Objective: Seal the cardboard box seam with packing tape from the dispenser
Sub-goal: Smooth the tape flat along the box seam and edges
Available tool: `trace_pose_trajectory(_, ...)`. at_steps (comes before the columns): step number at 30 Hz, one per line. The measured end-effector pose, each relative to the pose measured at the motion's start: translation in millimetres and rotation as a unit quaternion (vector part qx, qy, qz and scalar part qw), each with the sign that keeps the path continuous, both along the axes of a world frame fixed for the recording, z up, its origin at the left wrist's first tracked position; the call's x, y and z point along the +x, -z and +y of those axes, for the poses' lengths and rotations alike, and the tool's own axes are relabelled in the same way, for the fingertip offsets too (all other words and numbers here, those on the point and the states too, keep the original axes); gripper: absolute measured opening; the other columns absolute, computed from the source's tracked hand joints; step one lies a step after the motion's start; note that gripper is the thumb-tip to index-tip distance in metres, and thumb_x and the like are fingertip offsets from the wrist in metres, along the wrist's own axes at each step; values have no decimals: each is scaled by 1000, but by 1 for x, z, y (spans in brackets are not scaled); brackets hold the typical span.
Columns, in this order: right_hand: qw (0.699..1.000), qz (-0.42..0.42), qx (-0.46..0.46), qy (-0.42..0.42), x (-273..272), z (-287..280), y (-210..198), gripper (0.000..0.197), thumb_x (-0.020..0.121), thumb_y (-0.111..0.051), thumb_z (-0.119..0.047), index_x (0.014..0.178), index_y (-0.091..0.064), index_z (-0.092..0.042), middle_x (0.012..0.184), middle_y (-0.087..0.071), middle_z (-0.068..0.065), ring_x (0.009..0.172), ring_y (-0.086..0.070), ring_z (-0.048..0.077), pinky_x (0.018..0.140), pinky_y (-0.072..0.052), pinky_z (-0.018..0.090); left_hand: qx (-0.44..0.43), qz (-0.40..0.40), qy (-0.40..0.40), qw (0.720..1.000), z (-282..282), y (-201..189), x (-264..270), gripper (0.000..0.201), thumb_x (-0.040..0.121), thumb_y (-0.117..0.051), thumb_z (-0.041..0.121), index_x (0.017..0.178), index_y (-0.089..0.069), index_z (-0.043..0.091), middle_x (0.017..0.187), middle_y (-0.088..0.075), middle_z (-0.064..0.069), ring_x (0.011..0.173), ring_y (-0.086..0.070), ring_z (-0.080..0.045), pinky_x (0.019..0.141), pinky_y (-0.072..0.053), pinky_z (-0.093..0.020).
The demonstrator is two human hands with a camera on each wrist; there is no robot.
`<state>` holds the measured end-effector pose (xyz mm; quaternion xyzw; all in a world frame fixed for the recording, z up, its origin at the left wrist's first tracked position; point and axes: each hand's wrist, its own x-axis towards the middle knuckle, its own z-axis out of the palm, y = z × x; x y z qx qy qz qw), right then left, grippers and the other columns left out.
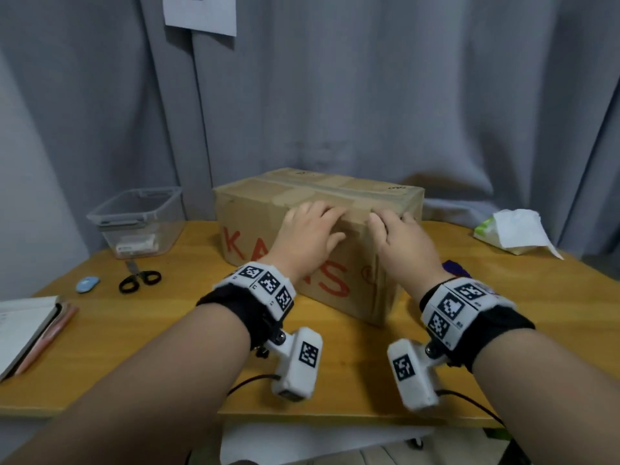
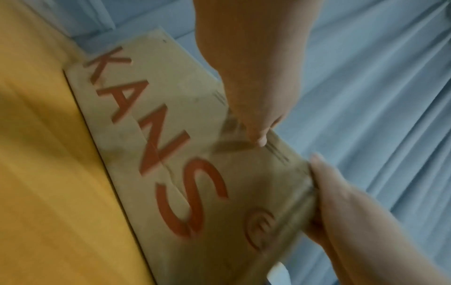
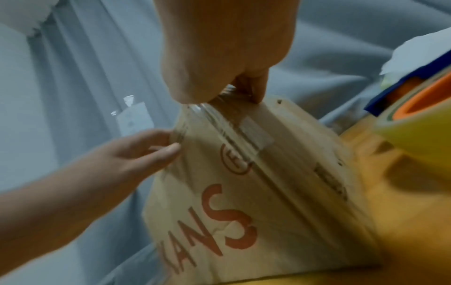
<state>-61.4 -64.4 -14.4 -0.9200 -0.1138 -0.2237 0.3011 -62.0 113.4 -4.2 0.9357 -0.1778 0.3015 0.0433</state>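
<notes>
Cardboard box (image 1: pixel 352 290): stood near the middle of the wooden table (image 1: pixel 167 330), closed, red lettering "KANS" on its near face, partly covered by the hands in the head view. Clear tape strip (image 3: pixel 234 127): ran along the top seam and down over the near edge; glossy, its end hard to trace.

Left hand (image 1: pixel 307 236): laid flat on the box's near top edge, fingers extended, pressing the cardboard; nothing grasped. Right hand (image 1: pixel 401 243): draped over the same edge just beside it, fingertips bent over onto the top and hidden from the right wrist camera; whether they pinched the tape could not be told.

Tape dispenser (image 3: pixel 419 108): blue frame, orange core, yellowish roll, on the table right of the box, cut off by the frame edge.

Also on the table: clear plastic bin (image 1: pixel 137 223), scissors (image 1: pixel 139 280), notebook (image 1: pixel 23 327), tissue pack (image 1: pixel 513 233). Both wrist views blurred.
</notes>
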Motion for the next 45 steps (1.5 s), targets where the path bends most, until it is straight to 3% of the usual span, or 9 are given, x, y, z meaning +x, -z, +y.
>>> trace_pose_trajectory(4,999,-15,27,8,17,-13,1,44,103,-22,-34,130,-52,-17,137,-51,12,134,-38,28,107,-33,39,-3,45,-95,994,56,-11,18,48,96,-40,45,136,-45,19,136,-47,-7,125,-41,-28,104,-32,-41)
trace_pose_trajectory(7,988,-77,-44,128,30,-9,-5,37,98,-33,-23,124,-57,-12,135,-52,13,131,-40,30,113,-23,44,-35,88,-174,980,93,-20,26,52,96,-38,47,137,-44,14,141,-40,-15,129,-36,-34,106,-30,-45)
trace_pose_trajectory(10,980,-113,-85,139,33,17,-23,33,88,-49,-16,120,-57,-14,127,-57,11,124,-44,30,114,-20,44,-83,117,-213,967,125,-23,40,59,95,-39,49,140,-38,11,145,-33,-18,133,-30,-38,110,-26,-48)
trace_pose_trajectory(17,982,28,-185,39,44,75,-44,40,95,-37,-40,129,-50,-24,133,-52,6,127,-42,26,113,-15,47,-245,171,-206,932,171,-21,70,68,95,-41,49,147,-24,9,150,-27,-20,138,-27,-37,112,-24,-45)
trace_pose_trajectory(22,968,33,-247,12,52,70,-44,54,92,-32,-61,136,-43,-32,139,-47,0,128,-41,25,107,-27,44,-362,212,-139,897,171,-22,87,71,95,-39,52,148,-20,9,152,-28,-16,138,-30,-31,113,-25,-39)
trace_pose_trajectory(30,971,-41,-235,-12,52,59,-39,53,87,-37,-68,125,-51,-35,125,-53,-9,117,-47,16,93,-37,36,-404,65,-162,898,169,1,64,51,92,-47,49,130,-47,14,132,-43,-13,120,-46,-31,104,-36,-42)
trace_pose_trajectory(38,968,-77,-237,-21,33,60,-30,56,87,-41,-65,133,-50,-34,120,-54,-5,116,-47,19,96,-34,36,-385,-50,-191,902,150,16,2,47,93,-48,45,125,-51,10,122,-48,-13,116,-44,-30,98,-34,-38)
trace_pose_trajectory(42,984,-48,-168,-32,22,56,-23,44,93,-39,-56,132,-51,-40,132,-49,-5,127,-37,20,112,-14,48,-332,-106,-145,926,132,27,-38,41,95,-48,39,122,-53,8,110,-45,-4,105,-43,-20,92,-33,-29)
trace_pose_trajectory(45,997,22,-78,10,12,44,-22,44,92,-31,-63,121,-58,-45,149,-35,-3,143,-15,25,111,9,60,-219,-125,-44,967,112,30,-65,42,94,-46,37,119,-55,5,100,-40,2,93,-45,-15,85,-41,-28)
